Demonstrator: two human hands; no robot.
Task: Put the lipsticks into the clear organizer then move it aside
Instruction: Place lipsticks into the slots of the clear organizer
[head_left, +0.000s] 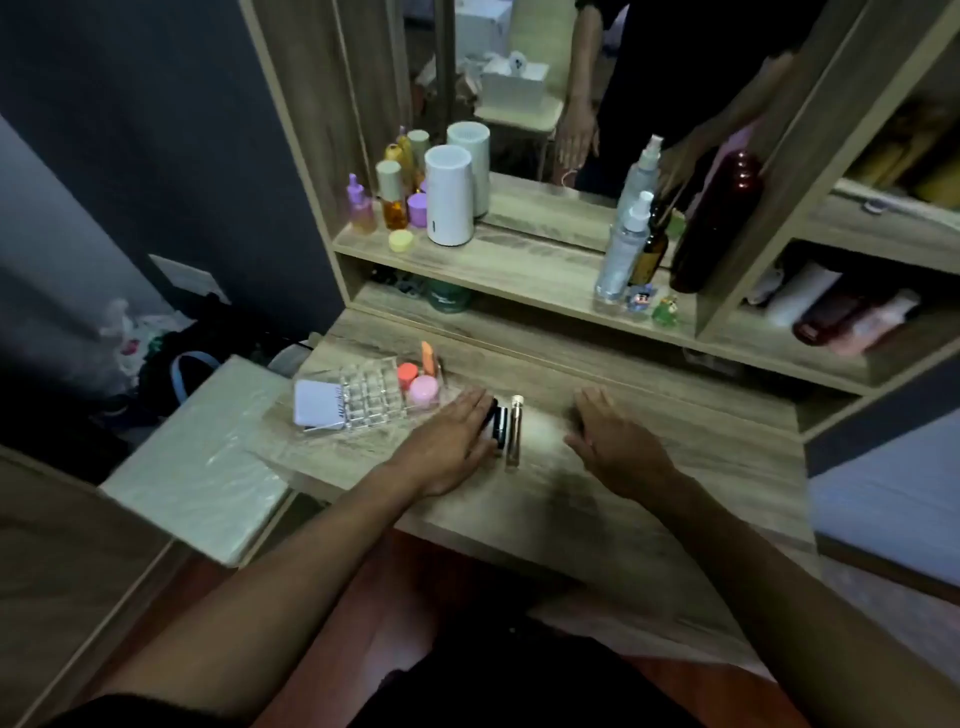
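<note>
From the head camera, both hands are low over the wooden surface (597, 467), palms down; the left hand (452, 441) has its fingers (475, 402) spread flat and open, holding nothing, with the fingertips touching or just over a dark lipstick (500, 427). Just beside that one lies a second lipstick (514, 432), slim and gold with a clear part; both lie flat and parallel, between the two hands. The right hand (618, 441) is also open and empty, its fingers loosely curled, a little apart from the gold tube.

The clear organizer (371, 397) stands to the left of the left hand, near it; some of its compartments already hold a pink jar (423, 391), an orange-red jar (408, 373) and an orange stick (427, 358), and a white card (317, 402) leans at its left end (the middle cells look free, though the picture is blurred).

The step in hand seems to be the first pick; it is better to pinch one tube by its middle, turn it upright, and lower it straight into a free cell; the organizer is light, so the other hand may steady it.
</note>
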